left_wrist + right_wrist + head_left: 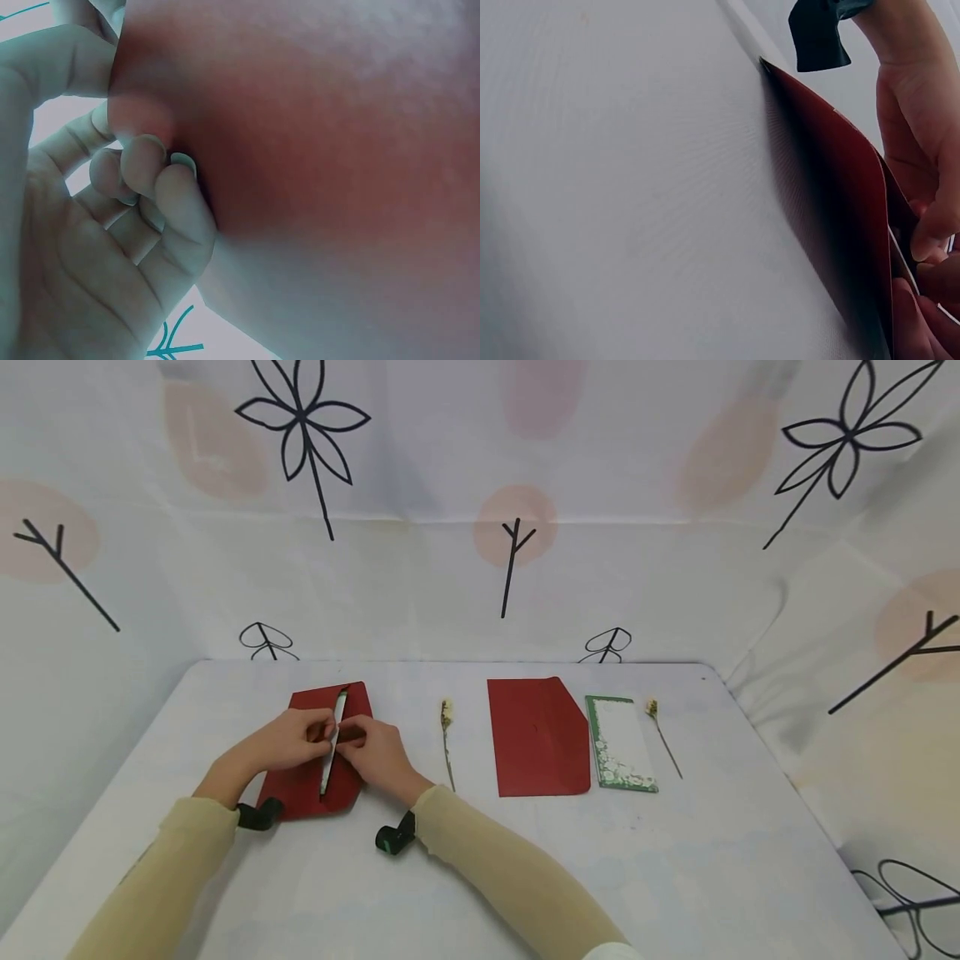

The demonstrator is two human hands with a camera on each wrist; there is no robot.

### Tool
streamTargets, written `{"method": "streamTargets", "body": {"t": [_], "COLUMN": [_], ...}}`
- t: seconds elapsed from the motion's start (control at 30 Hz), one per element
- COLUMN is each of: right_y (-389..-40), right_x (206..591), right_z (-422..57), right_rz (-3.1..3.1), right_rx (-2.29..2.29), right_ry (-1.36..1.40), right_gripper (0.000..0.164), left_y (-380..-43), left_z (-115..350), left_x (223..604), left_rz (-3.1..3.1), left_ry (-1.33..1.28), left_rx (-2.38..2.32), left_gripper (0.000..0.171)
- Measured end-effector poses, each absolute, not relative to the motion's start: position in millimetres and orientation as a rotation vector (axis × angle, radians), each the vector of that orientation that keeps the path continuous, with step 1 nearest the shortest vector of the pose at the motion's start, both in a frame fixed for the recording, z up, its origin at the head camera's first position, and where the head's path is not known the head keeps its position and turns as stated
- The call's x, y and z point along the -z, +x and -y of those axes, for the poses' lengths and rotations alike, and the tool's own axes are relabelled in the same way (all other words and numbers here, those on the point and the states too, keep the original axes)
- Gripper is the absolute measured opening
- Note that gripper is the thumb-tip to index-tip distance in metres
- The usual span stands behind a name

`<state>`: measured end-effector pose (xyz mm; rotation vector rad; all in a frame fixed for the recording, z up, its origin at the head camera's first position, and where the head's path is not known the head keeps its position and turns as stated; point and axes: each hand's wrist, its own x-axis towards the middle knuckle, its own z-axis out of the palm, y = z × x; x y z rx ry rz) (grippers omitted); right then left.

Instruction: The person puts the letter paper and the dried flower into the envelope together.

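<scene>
On the left of the table a red envelope (pixel 300 789) is tilted up with its mouth spread. A white card (pixel 327 774) stands partly inside it, one narrow strip showing along the opening. My left hand (pixel 296 739) pinches the envelope's edge at the mouth. From the other side my right hand (pixel 378 752) has its fingers curled at the card's edge, close to the left fingertips. The left wrist view shows fingertips (pixel 176 180) against the red paper. In the right wrist view the envelope (pixel 847 165) gapes, with fingers (pixel 911 319) at its opening.
Right of the hands lies a dried flower stem (pixel 446 735). Further right are a second red envelope (pixel 536 739), a white card with a green floral border (pixel 622 739) and another dried flower (pixel 660 727). A patterned white cloth (pixel 420 585) hangs behind the table.
</scene>
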<state>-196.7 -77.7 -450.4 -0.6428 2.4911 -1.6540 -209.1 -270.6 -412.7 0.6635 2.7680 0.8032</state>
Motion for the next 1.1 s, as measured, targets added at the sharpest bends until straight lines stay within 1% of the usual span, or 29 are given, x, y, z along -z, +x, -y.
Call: {"method": "streamTargets", "body": {"t": [0.27,0.53,0.73,0.9,1.1], "right_y": [-197,-198,-198,-199,-202], "right_x": [452,456,453,451,452], "right_z": [77,76,73,71,65], "right_rz": [-2.425,-2.44,-2.408,-2.338,-2.294], "right_rx": [1.712,1.616,1.585,1.604,1.648], "right_ry": [-0.615,-0.665,-0.677,-0.66,-0.612], "right_gripper": [0.036,0.042,0.044,0.045,0.042], "left_y": [-209,-207,-206,-206,-207], "left_z": [271,270,269,269,269], "left_x": [413,412,413,414,414], "left_rz": [-2.748,-2.754,-2.748,-2.736,-2.719], "left_ry": [0.651,0.657,0.663,0.655,0.627], "left_rx": [-0.864,-0.881,-0.894,-0.889,-0.873], "left_gripper": [0.013,0.017,0.014,0.015,0.015]}}
